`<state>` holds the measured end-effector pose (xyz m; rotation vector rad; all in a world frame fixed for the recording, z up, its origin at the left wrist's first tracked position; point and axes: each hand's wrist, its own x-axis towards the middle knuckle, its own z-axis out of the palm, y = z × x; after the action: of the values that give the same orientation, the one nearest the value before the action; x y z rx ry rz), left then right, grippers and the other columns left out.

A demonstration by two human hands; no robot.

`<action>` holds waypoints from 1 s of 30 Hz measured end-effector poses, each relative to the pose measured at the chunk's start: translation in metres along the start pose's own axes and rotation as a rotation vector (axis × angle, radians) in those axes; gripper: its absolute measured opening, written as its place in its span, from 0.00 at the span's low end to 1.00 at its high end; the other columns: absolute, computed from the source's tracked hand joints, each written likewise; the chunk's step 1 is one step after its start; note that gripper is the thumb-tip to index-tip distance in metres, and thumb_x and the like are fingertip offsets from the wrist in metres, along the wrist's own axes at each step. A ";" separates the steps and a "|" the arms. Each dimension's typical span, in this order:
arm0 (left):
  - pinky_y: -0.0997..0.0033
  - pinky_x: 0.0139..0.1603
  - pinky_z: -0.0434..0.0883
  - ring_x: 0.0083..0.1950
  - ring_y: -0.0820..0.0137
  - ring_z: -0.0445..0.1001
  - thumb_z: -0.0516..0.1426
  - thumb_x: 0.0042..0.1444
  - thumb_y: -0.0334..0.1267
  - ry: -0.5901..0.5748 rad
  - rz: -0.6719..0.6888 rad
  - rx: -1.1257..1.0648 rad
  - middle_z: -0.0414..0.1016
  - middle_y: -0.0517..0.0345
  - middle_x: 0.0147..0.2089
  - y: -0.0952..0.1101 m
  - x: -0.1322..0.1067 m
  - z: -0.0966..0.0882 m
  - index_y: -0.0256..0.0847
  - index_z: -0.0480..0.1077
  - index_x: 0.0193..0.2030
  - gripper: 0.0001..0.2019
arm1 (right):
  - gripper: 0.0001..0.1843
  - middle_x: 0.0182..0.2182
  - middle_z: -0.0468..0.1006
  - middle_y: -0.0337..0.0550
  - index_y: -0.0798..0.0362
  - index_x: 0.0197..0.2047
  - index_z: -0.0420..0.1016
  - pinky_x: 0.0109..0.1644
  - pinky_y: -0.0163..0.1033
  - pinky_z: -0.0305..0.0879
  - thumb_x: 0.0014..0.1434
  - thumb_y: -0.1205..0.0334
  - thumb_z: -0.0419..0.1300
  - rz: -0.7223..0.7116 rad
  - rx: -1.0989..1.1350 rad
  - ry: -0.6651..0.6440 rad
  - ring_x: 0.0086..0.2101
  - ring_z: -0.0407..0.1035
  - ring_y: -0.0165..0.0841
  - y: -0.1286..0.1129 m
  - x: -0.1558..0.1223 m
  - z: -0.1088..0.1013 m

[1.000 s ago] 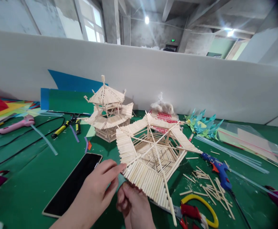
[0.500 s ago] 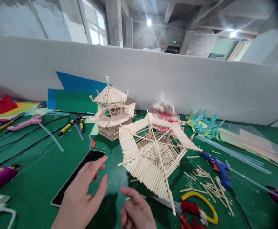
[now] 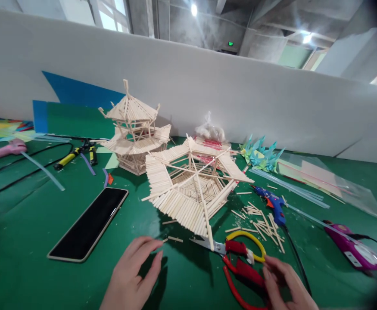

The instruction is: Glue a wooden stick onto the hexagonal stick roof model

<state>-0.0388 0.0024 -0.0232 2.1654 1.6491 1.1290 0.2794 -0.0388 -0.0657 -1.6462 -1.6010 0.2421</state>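
A hexagonal roof frame of wooden sticks (image 3: 175, 202) stands on the green table, with neither hand on it. My left hand (image 3: 133, 275) lies low in front of it, fingers stretched and slightly apart, its tips beside two short loose sticks (image 3: 174, 238). My right hand (image 3: 285, 287) is at the bottom right, fingers extended, resting against the red handle of the red and yellow scissors (image 3: 244, 257). It holds nothing that I can see. The scissor blades point under the roof's front edge.
A finished stick pagoda (image 3: 132, 129) stands behind the roof. A dark phone (image 3: 89, 224) lies at left. Loose sticks (image 3: 262, 219), a blue glue gun (image 3: 274, 204) and a purple glue gun (image 3: 350, 247) lie at right. Teal paper flowers (image 3: 261, 155) and yellow pliers (image 3: 75, 155) sit before the white partition.
Both hands let go of the roof frame's front edge. The left hand dropped to the table near the short sticks; the right hand moved right to the scissors. The view shifted down and right.
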 end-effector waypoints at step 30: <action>0.57 0.43 0.74 0.45 0.57 0.75 0.47 0.59 0.30 -0.081 0.395 0.370 0.78 0.43 0.41 -0.034 0.009 0.050 0.35 0.69 0.44 0.12 | 0.39 0.54 0.67 0.57 0.57 0.58 0.62 0.52 0.57 0.60 0.38 0.68 0.52 -0.103 -0.451 -0.662 0.52 0.62 0.51 -0.025 0.043 -0.008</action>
<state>-0.0299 0.0373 -0.0733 2.8257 1.5346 0.8518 0.2739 -0.0066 -0.0277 -1.9298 -2.3658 0.4275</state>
